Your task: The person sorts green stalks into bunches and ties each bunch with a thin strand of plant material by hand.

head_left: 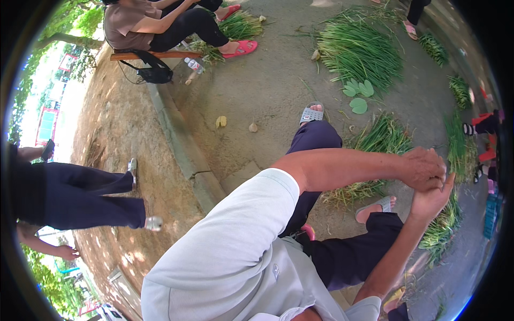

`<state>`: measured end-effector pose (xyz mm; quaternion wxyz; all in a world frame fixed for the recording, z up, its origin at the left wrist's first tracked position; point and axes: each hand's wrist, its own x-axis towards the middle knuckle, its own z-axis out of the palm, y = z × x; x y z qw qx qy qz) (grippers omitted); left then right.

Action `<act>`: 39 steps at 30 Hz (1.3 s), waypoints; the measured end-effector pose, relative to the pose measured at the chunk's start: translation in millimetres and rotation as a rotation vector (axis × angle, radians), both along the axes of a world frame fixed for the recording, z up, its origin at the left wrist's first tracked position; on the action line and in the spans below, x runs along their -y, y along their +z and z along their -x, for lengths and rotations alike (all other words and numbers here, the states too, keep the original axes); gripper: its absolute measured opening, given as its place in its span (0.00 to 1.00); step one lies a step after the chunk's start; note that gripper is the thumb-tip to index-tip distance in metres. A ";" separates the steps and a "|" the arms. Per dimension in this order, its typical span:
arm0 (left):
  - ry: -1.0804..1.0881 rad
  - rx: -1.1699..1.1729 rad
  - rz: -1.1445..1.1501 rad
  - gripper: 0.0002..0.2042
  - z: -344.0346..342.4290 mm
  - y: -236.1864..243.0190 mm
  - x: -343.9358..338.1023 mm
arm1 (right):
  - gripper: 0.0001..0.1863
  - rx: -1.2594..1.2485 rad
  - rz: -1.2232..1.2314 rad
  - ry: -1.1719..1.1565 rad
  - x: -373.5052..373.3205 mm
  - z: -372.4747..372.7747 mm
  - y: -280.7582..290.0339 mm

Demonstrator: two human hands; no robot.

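My left hand [424, 169] and my right hand [432, 199] meet at the right of the head view, above my lap and beyond my right foot. The left fingers are curled in and touch the right fingertips. Whatever lies between them, if anything, is too small or hidden to make out. Under my left forearm a heap of long green stalks [383, 136], chive-like with paler ends, lies on the ground between my feet. More such stalks [443, 230] lie just past my right hand.
A larger heap of green stalks [361, 51] lies ahead, with round green leaves [358, 105] beside it. A seated person [134, 24] and a plastic bottle [194, 65] are at the upper left. A concrete curb [179, 136] crosses the ground; someone stands [80, 195] beyond. A blue crate [491, 214] is far right.
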<state>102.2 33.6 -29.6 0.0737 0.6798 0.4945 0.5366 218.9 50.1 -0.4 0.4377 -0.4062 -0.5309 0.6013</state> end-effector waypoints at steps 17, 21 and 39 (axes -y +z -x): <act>0.124 -0.167 0.705 0.10 75.9 4.9 7.1 | 0.14 0.449 0.281 0.365 10.7 -43.3 -113.3; 0.153 -0.020 0.635 0.11 93.2 13.1 12.4 | 0.12 0.773 0.349 0.366 7.1 -54.9 -200.6; 0.153 0.045 0.533 0.12 97.4 21.1 27.1 | 0.17 1.272 0.316 0.307 28.8 -38.1 -369.2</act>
